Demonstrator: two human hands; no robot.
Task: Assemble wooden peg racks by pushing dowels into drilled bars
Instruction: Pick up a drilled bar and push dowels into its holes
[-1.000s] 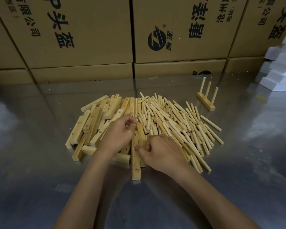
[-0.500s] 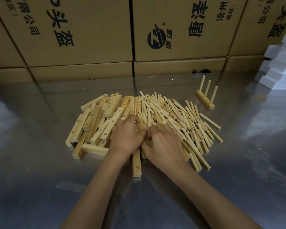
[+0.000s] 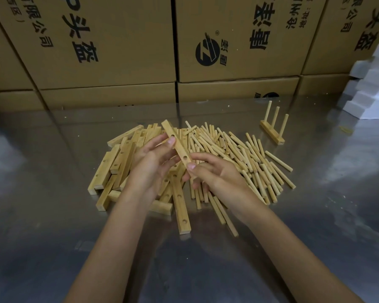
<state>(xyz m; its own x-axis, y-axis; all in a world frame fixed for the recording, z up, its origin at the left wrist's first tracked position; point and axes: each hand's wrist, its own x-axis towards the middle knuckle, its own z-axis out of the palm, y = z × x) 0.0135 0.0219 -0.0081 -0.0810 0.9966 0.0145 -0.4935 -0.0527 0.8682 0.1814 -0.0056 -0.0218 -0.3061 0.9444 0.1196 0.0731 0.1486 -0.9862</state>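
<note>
We now have a drilled bar (image 3: 177, 145) lifted clear of the heap; half a second ago both hands were down in it. Left hand (image 3: 150, 162) fingers curl round its middle, right hand (image 3: 212, 171) pinches the near end by thumb and forefinger. Bar tilts, holes facing us, no dowel in it yet. Loose dowels (image 3: 239, 154) lie just right on the worktop (image 3: 53, 215); one finished rack (image 3: 272, 127) stands beyond. Next, we reckon: grab a dowel.
</note>
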